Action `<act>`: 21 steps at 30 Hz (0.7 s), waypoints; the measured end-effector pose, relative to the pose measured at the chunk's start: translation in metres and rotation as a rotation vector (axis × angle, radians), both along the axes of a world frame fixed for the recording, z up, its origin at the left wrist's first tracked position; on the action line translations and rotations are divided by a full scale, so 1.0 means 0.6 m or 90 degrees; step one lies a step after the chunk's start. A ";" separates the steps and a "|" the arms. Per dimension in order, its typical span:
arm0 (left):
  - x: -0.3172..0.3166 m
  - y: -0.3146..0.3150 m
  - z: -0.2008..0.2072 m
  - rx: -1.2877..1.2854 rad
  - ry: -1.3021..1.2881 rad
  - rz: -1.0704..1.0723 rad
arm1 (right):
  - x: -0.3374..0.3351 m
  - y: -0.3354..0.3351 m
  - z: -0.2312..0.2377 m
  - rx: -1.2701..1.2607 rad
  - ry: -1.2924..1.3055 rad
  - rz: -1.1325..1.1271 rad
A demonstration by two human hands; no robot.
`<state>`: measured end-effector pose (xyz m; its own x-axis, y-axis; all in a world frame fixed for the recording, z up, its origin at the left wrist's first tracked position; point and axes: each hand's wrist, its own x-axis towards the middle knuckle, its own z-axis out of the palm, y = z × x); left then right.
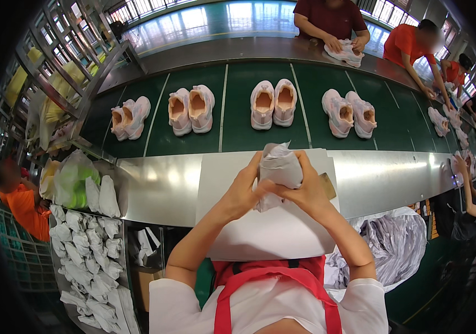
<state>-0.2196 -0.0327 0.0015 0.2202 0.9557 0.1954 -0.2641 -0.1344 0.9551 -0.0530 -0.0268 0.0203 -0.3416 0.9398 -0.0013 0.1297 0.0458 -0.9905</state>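
Between my two hands is a wad of white tissue paper (280,167), crumpled into a rounded bundle above a stack of flat white paper sheets (266,234). My left hand (247,189) wraps its left side, and my right hand (308,186) grips the other side with the thumbs meeting in front. Whether anything lies inside the bundle is hidden. Beyond it, pairs of pale pink sneakers stand on a green conveyor belt (238,83); the nearest pair (273,104) is straight ahead of my hands.
A steel ledge (160,183) runs along the belt. To my left a tray holds many white paper wads (90,250), with plastic bags (76,181) behind. Loose tissue (385,245) fills a sack at the right. Across the belt a person in dark red (330,19) handles a shoe (345,54).
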 end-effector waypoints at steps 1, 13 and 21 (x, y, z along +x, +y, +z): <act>-0.012 0.003 0.007 0.039 0.145 0.008 | 0.000 0.007 -0.006 0.032 -0.027 0.044; 0.010 0.054 -0.015 -0.062 0.000 0.266 | -0.064 0.006 -0.007 0.164 -0.165 -0.018; 0.004 0.135 -0.015 -0.056 -0.209 0.172 | -0.063 0.044 -0.007 0.185 -0.161 -0.005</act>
<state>-0.2170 0.0482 -0.0072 -0.0999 0.9866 0.1286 -0.5221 -0.1620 0.8374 -0.0906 -0.0007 0.0159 -0.3570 0.9162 0.1820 0.3696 0.3175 -0.8733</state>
